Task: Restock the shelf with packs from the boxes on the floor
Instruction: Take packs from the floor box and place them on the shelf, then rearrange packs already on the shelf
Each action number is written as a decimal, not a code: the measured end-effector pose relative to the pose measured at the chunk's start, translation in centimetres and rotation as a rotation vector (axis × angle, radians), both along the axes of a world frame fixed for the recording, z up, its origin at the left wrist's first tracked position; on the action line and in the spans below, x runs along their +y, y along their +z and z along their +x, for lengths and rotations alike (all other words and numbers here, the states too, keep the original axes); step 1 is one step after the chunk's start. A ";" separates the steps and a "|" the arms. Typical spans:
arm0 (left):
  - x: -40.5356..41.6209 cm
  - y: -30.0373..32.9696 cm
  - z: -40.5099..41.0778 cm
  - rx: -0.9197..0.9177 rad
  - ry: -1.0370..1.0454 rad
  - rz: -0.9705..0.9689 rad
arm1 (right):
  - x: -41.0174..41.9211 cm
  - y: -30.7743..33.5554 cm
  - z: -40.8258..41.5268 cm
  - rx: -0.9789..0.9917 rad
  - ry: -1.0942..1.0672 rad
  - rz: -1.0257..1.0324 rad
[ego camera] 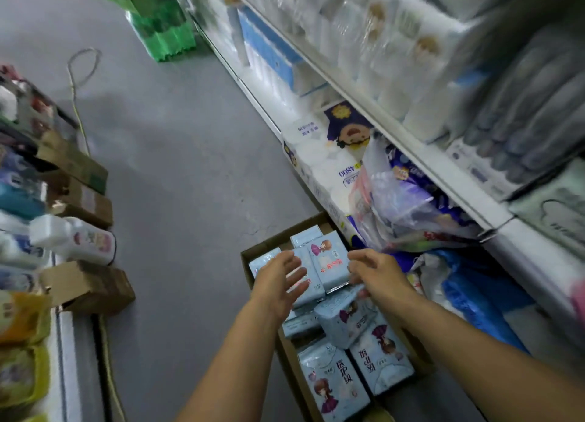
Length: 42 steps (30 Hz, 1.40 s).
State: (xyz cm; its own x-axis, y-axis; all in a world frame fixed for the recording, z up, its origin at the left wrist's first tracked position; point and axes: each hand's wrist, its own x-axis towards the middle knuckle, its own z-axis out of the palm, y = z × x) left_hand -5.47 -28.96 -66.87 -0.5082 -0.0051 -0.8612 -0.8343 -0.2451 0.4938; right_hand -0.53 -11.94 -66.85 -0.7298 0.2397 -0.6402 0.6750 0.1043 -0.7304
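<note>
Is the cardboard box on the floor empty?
No, the cardboard box holds many light blue packs, and both hands reach over them.

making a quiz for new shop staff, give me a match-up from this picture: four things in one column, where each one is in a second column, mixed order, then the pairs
Things
1. brown cardboard box of pale blue packs
2. white plastic bottle with pink label
3. green shrink-wrapped bottle pack
4. white tissue pack with purple cartoon figure

Places
A. lying on its side at the left shelf edge
B. on the floor under both hands
C. on the lowest shelf at right
D. on the floor at the far end of the aisle

Pairs: 1-B, 2-A, 3-D, 4-C
</note>
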 end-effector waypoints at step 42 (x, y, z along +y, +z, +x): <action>30.7 62.0 15.9 1.208 -0.949 0.276 | 22.2 62.1 26.7 0.886 -0.639 0.690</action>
State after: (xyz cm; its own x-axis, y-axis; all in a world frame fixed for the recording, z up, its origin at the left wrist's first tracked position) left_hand 10.44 1.76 -4.90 -0.5995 0.7905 0.1255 0.1135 -0.0713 0.9910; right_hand 26.17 10.27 -4.80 -0.4738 0.7867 0.3958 0.0606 0.4775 -0.8766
